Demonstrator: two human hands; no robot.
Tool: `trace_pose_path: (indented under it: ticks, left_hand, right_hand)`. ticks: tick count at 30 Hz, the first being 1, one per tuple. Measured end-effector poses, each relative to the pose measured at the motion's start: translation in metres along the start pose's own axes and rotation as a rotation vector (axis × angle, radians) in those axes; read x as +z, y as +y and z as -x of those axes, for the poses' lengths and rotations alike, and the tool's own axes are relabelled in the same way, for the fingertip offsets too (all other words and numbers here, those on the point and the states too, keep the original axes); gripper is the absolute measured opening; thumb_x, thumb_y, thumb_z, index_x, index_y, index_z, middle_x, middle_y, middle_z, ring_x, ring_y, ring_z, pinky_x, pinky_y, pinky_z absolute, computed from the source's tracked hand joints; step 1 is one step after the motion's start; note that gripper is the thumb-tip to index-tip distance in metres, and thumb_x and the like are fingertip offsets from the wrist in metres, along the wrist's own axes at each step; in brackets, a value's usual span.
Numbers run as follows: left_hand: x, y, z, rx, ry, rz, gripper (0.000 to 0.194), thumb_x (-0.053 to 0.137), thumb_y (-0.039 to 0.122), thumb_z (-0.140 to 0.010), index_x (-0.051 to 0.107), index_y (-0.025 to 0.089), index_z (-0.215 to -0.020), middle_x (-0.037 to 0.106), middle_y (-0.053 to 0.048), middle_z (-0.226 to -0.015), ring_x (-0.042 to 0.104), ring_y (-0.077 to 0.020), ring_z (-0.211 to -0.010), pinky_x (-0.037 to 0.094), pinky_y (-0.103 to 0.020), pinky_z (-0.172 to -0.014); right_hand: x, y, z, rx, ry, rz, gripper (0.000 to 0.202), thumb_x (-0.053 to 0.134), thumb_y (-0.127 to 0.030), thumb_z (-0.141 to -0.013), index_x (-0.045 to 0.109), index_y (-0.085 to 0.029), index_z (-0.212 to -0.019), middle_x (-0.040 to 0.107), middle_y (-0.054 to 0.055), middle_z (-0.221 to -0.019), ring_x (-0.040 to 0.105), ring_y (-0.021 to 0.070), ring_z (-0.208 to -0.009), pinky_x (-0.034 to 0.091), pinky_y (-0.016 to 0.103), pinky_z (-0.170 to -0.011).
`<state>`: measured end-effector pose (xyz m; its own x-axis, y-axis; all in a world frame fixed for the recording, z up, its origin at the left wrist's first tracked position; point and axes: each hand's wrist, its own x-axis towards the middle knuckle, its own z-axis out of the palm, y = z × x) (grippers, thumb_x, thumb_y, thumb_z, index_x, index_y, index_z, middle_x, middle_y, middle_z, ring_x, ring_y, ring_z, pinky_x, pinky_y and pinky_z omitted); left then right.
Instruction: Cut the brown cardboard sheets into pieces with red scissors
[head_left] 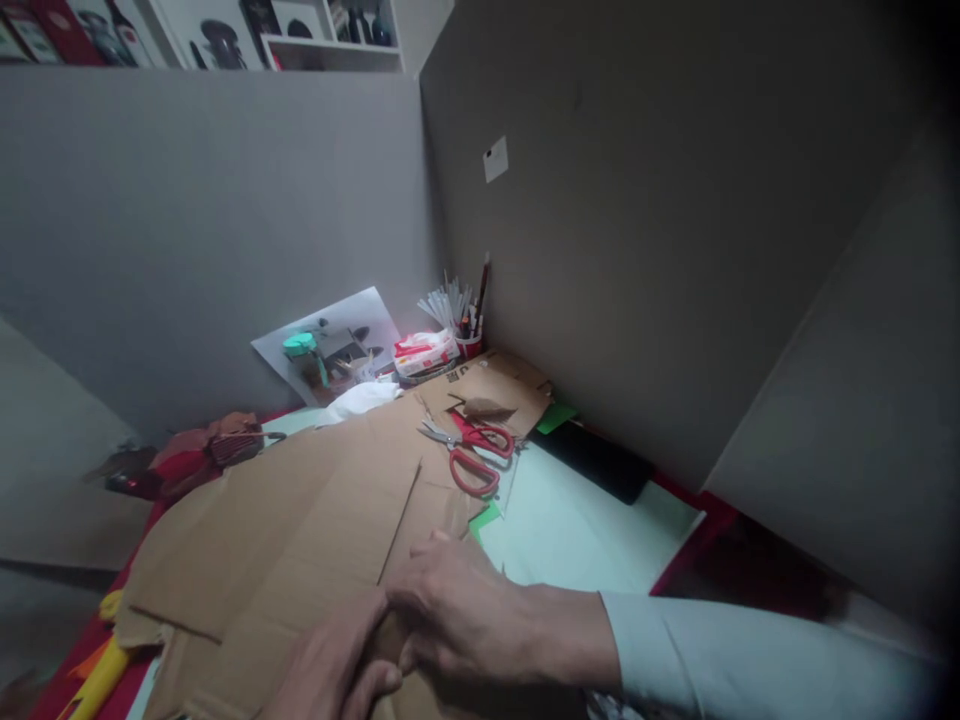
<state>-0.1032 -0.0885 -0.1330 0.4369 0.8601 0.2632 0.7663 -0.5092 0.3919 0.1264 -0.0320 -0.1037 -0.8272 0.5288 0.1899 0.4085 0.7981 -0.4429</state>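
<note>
While both hands sit low in frame, right hand lies flat, fingers loosely extended, pressing the cardboard sheet on the table. Left hand is curled at the sheet's near edge beside it; can't tell if it's pinching. Red scissors lie on the cardboard further back, well apart from both hands.

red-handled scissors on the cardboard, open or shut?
Slightly open: the red-handled metal scissors lie flat on the brown cardboard sheet, blades parted a little, the two handle loops spread apart.
</note>
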Motion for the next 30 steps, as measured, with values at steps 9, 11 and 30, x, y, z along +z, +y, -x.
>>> trace_pose_path:
  ticks: [9,11,30]
  left_hand:
    - [-0.058,0.039,-0.073,-0.154,-0.026,-0.068,0.047,0.067,0.055,-0.079,0.067,0.030,-0.118,0.073,-0.007,-0.104,0.065,-0.0319,-0.108,0.058,-0.040,-0.087]
    - [-0.071,0.039,-0.082,-0.198,-0.135,-0.063,0.043,0.066,0.057,-0.077,0.068,0.029,-0.111,0.072,-0.006,-0.100,0.064,-0.0316,-0.104,0.056,-0.039,-0.085]
    - [-0.021,0.020,-0.048,-0.260,-0.140,-0.115,0.020,0.034,0.024,-0.094,0.040,0.025,-0.075,0.060,-0.004,-0.079,0.052,-0.0238,-0.077,0.035,-0.037,-0.070]
  right_hand:
    - [-0.102,-0.001,0.002,-0.001,-0.236,-0.036,0.020,0.080,-0.022,-0.084,0.061,-0.018,-0.079,0.051,-0.006,-0.067,0.047,0.0115,-0.062,0.028,0.023,-0.053]
    - [-0.114,0.003,-0.003,0.020,-0.215,-0.037,0.022,0.080,-0.019,-0.084,0.059,-0.019,-0.077,0.049,-0.007,-0.067,0.048,0.0109,-0.063,0.029,0.023,-0.054]
    - [-0.011,0.050,0.014,0.015,0.145,0.151,0.015,0.056,-0.004,-0.084,0.061,-0.017,-0.078,0.067,0.005,-0.079,0.055,0.0198,-0.076,0.039,0.033,-0.076]
